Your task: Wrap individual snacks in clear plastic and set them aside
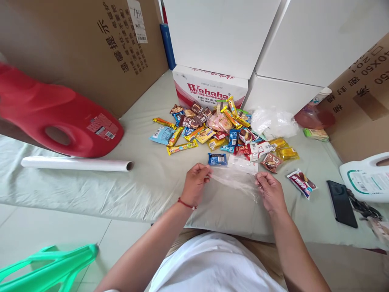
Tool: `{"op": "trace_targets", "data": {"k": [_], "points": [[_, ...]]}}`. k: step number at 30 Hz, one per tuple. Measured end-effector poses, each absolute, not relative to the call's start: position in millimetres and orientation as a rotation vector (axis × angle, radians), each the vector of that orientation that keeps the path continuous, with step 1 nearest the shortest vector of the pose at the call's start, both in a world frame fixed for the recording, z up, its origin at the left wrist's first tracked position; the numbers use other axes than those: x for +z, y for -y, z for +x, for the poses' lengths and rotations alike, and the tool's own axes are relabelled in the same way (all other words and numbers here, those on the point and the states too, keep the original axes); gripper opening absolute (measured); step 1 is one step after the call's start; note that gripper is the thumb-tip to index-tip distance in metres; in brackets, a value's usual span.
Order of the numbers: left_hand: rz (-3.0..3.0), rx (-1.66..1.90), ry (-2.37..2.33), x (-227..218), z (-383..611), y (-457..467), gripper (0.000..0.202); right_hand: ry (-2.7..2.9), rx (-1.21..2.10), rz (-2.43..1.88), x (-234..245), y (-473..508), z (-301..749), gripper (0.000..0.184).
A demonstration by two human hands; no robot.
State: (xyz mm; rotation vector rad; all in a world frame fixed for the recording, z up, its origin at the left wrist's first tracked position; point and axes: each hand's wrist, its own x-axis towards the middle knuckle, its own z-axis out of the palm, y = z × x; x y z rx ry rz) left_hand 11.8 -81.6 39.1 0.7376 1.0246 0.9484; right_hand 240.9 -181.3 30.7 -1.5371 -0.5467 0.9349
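Observation:
Between my two hands stretches a clear plastic bag [232,182], thin and see-through. My left hand [196,182] pinches one side of it, with a red cord around the wrist. The other side is gripped by the fingers of my right hand [270,190]. Just past the bag lies a snack in a blue wrapper [217,159]. Behind that spreads a heap of wrapped snacks [206,125] in yellow, brown, red and blue. To the right of my right hand lies a single snack in a white and dark red wrapper [302,183].
A Wahaha carton [209,87] stands behind the heap, beside crumpled clear plastic bags [273,121]. At left are a red jug [60,113] and a white roll [75,164]. A black phone [342,203] and a white jug [367,178] are at right. A green stool [51,263] stands on the floor.

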Motion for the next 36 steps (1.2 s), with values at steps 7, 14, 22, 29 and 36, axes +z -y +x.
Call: {"op": "trace_targets", "data": {"k": [7, 14, 22, 29, 36], "points": [[0.532, 1.054, -1.06, 38, -59, 113, 0.038, 0.424, 1.02, -1.542, 18, 198, 220, 0.043], [1.274, 0.971, -1.44, 63, -134, 155, 0.018, 0.543, 1.054, -1.583, 27, 206, 206, 0.038], [1.967, 0.839, -1.312, 63, -22, 137, 0.034, 0.709, 1.029, -1.594, 31, 209, 190, 0.033], [1.378, 0.843, -1.307, 35, -27, 105, 0.031, 0.593, 0.869, -1.654, 19, 225, 207, 0.035], [0.984, 0.855, -1.258, 25, -43, 107, 0.035, 1.056, 1.162, -1.826, 27, 241, 251, 0.05]]}}
